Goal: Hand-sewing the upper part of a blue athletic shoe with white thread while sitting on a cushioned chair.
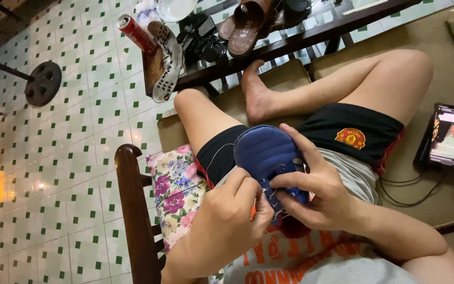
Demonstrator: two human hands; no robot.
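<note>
While we lace the shoe (pixel 262 152) | left hand (pixel 227 215) pinches the lace, right hand (pixel 316 194) clamps the shoe | we pull evenly.

Wooden armrest (pixel 132 210) blocks left; seat beside phone (pixel 450 135) free.

My left hand (pixel 232 210) covers the heel end of the blue shoe (pixel 266 155); right hand (pixel 316 194) hides its far side & lace ends. Thread too thin to trace. My forearms run off the bottom edge. Phone (pixel 450 134) screen too small to make out. Sandal (pixel 245 23) & white bowl (pixel 174 8) on the glass surface (pixel 290 39) cut off at the top edge. Cushion (pixel 174 192) partly hidden behind my left arm.
</note>
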